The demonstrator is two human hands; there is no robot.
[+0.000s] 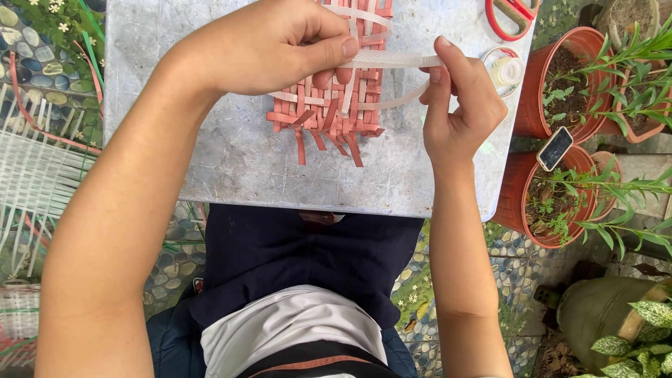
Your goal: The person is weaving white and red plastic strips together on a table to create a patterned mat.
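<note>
A partly woven mat of salmon-pink and white strips (pixel 336 105) lies on a grey metal board (pixel 231 154) across my lap. My left hand (pixel 280 45) rests over the mat's upper left and pinches a white plastic strip (pixel 392 60) between thumb and forefinger. My right hand (pixel 458 105), just right of the mat, pinches the same strip's other end. The strip is stretched level between both hands above the weave. Loose pink strip ends stick out along the mat's lower edge.
Red-handled scissors (pixel 511 17) and a small clear tape roll (pixel 505 70) lie at the board's far right corner. Terracotta pots with green plants (pixel 560 91) stand to the right, one with a phone (pixel 555 148) on its rim. Woven white strips (pixel 31 182) lie on the pebble floor at left.
</note>
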